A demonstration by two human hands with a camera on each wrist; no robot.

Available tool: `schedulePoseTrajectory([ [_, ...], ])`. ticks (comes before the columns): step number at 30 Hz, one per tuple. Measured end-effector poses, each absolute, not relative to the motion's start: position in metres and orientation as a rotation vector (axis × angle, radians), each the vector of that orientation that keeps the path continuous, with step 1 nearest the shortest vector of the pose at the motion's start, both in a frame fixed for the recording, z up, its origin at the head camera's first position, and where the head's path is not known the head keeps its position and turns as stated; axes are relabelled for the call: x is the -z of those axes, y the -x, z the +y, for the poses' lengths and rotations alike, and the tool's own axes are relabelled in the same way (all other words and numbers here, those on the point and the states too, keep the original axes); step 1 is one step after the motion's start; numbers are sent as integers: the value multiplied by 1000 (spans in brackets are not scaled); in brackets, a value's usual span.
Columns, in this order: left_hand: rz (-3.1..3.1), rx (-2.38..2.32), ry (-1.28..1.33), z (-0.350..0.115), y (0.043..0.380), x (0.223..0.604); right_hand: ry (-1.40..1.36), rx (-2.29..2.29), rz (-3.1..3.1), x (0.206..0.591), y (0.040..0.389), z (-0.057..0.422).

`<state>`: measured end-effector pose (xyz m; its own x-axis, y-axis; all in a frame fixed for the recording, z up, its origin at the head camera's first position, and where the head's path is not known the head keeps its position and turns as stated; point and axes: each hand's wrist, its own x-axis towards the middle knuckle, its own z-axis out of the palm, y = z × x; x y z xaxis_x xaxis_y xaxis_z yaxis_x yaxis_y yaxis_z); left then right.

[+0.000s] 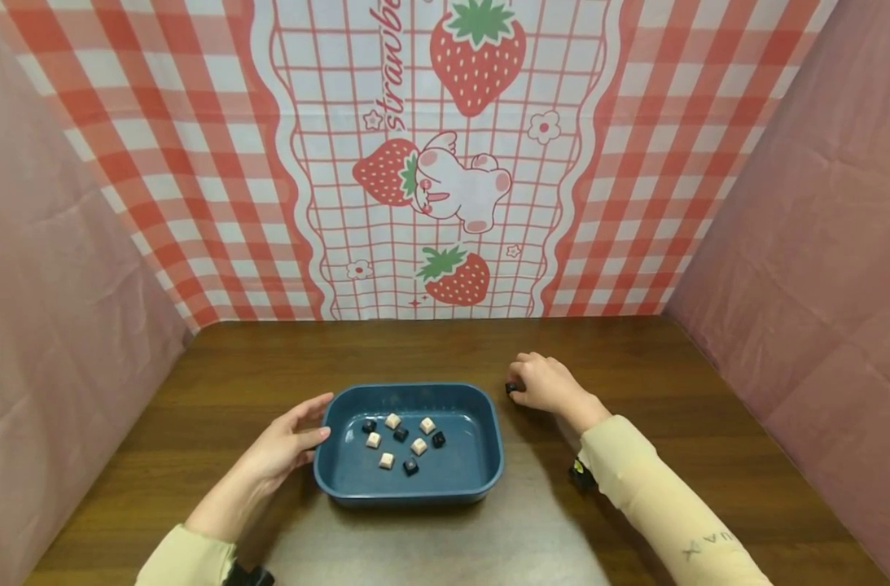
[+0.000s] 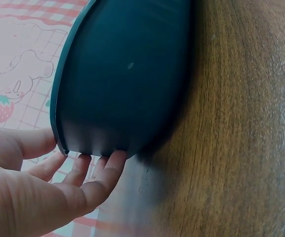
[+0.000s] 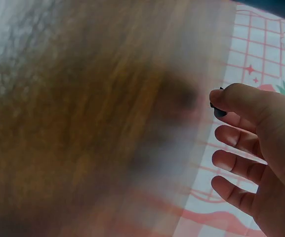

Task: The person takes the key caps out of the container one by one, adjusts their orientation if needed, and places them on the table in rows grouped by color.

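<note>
A blue rectangular tray (image 1: 481, 439) stands on the table with several white keycaps (image 1: 387, 461) and several black keycaps (image 1: 411, 466) scattered over its floor. My left hand (image 1: 279, 443) rests against the tray's left end; in the left wrist view its fingertips (image 2: 115, 160) touch the outer wall and the thumb meets the rim. To the right of the tray, my right hand (image 1: 550, 387) pinches a black keycap (image 1: 511, 388) between thumb and forefinger, near the tabletop. The right wrist view shows that keycap (image 3: 218, 109) partly hidden by the thumb, the other fingers loosely bent.
The brown wooden table (image 1: 269, 350) meets a strawberry-print checked cloth (image 1: 445, 244) at its back edge. Pink cloths (image 1: 804, 244) hang on both sides. A dark wrist device (image 1: 580, 474) sits at the right cuff.
</note>
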<state>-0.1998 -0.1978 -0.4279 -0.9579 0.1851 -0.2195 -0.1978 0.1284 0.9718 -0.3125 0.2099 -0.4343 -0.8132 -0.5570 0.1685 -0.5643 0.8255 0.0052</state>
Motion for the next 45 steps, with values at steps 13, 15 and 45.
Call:
schedulePoseTrajectory([
  [13, 2116, -1899, 3, -197, 200, 425, -819, -109, -2928, 438, 317, 215],
  [15, 2115, -1898, 4, -197, 200, 426, -817, -114, -2930, 438, 317, 215],
  [45, 2116, -1884, 40, -198, 201, 426, -901, -139, -2581, 383, 288, 188],
])
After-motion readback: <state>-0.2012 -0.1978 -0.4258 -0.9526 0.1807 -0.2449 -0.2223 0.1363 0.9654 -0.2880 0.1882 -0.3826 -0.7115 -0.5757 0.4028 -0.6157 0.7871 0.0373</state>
